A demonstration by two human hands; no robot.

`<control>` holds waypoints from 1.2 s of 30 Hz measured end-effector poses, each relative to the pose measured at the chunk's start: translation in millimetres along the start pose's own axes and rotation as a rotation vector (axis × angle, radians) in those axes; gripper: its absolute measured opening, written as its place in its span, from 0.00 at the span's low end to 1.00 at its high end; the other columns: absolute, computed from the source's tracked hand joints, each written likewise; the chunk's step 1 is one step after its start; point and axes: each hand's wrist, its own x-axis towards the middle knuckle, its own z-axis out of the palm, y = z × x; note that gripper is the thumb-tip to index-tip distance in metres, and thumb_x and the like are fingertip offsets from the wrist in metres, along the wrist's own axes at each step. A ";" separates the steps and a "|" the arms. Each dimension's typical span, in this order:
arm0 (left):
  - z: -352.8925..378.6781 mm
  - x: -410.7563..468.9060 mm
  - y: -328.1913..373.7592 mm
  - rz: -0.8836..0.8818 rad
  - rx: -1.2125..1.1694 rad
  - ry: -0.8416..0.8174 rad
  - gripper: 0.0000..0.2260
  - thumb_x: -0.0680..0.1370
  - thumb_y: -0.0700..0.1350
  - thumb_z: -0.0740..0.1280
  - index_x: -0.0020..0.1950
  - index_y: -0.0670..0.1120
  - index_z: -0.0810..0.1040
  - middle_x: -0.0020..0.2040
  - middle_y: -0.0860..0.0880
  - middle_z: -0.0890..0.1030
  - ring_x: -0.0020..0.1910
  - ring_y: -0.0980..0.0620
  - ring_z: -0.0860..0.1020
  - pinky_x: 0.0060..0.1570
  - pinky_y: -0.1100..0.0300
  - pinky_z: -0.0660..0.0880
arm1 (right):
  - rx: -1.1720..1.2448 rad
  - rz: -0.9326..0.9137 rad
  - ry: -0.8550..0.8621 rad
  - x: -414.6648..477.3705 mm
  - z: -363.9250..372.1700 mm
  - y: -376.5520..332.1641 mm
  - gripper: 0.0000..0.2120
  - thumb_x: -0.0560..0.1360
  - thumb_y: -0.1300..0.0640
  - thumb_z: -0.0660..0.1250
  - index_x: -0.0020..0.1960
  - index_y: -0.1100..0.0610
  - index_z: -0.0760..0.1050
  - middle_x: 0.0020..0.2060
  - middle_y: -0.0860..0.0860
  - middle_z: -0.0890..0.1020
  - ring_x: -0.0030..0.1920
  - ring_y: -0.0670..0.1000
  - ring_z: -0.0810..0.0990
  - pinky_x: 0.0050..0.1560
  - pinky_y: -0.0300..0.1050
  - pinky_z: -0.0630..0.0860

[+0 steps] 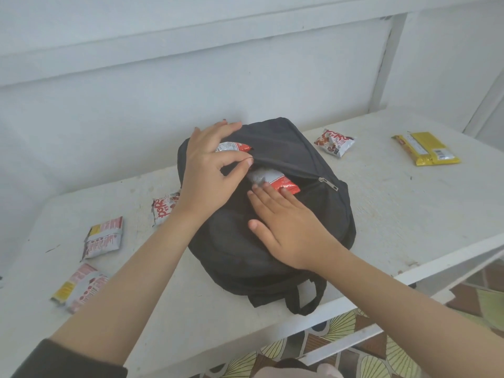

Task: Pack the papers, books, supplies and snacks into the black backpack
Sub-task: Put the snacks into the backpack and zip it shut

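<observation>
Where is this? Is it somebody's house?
Probably a room in a home, though I can't be sure. There is a plain white painted wooden table against a white panelled wall, and a floor with leaf-patterned tiles below. A black backpack and snack packets lie on the table.

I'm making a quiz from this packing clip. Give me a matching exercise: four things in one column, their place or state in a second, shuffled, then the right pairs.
Things:
1. yellow packet
2. zipper pull
3. right hand
4. carry handle

Places or states:
A. at the backpack's near end, by the table edge
B. lying at the table's far right
C. flat on the backpack, fingertips on a red and white snack packet
D. at the right end of the open pocket

Pairs: 1-B, 2-D, 3-C, 4-A
</observation>
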 end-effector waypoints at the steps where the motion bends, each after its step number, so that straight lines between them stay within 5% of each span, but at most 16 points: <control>1: 0.2 0.5 0.0 0.011 -0.002 0.009 0.07 0.74 0.48 0.68 0.43 0.48 0.85 0.62 0.54 0.75 0.66 0.56 0.68 0.71 0.46 0.55 | -0.003 0.030 -0.003 5.2 0.1 1.5 0.40 0.74 0.37 0.29 0.76 0.58 0.55 0.76 0.54 0.57 0.76 0.52 0.51 0.73 0.47 0.43; 13: 2.8 8.2 -3.6 0.057 0.029 0.081 0.06 0.74 0.46 0.69 0.41 0.47 0.85 0.61 0.49 0.78 0.64 0.49 0.71 0.70 0.44 0.56 | -0.081 0.242 -0.007 0.6 2.0 -0.9 0.48 0.68 0.35 0.19 0.77 0.57 0.50 0.77 0.54 0.51 0.77 0.53 0.47 0.73 0.47 0.39; 23: 1.5 11.5 2.1 0.043 0.013 0.111 0.06 0.75 0.45 0.69 0.40 0.47 0.84 0.61 0.49 0.78 0.64 0.48 0.71 0.69 0.41 0.57 | -0.143 0.328 -0.052 26.3 5.5 9.7 0.47 0.67 0.35 0.24 0.77 0.59 0.51 0.77 0.54 0.52 0.77 0.52 0.48 0.74 0.48 0.42; 31: -3.4 4.7 0.6 0.065 0.032 0.106 0.05 0.74 0.45 0.70 0.40 0.48 0.84 0.60 0.49 0.79 0.63 0.48 0.72 0.69 0.45 0.57 | -0.105 0.317 -0.091 23.0 -0.9 1.4 0.32 0.80 0.40 0.39 0.77 0.59 0.50 0.77 0.56 0.51 0.77 0.53 0.47 0.74 0.49 0.44; 34: -4.7 -6.7 -3.8 0.108 0.059 0.096 0.05 0.74 0.45 0.70 0.41 0.47 0.85 0.59 0.48 0.79 0.62 0.49 0.72 0.64 0.50 0.64 | -0.088 0.286 -0.235 6.6 -16.6 -21.4 0.29 0.81 0.42 0.42 0.76 0.57 0.55 0.75 0.58 0.57 0.75 0.57 0.55 0.73 0.52 0.52; 36: -4.4 -18.0 -4.8 0.126 0.083 0.072 0.04 0.74 0.44 0.71 0.42 0.47 0.85 0.59 0.48 0.79 0.60 0.48 0.73 0.60 0.52 0.65 | -0.026 0.285 -0.311 -0.6 -33.8 -33.2 0.24 0.81 0.43 0.46 0.68 0.55 0.67 0.66 0.57 0.72 0.66 0.59 0.70 0.64 0.52 0.66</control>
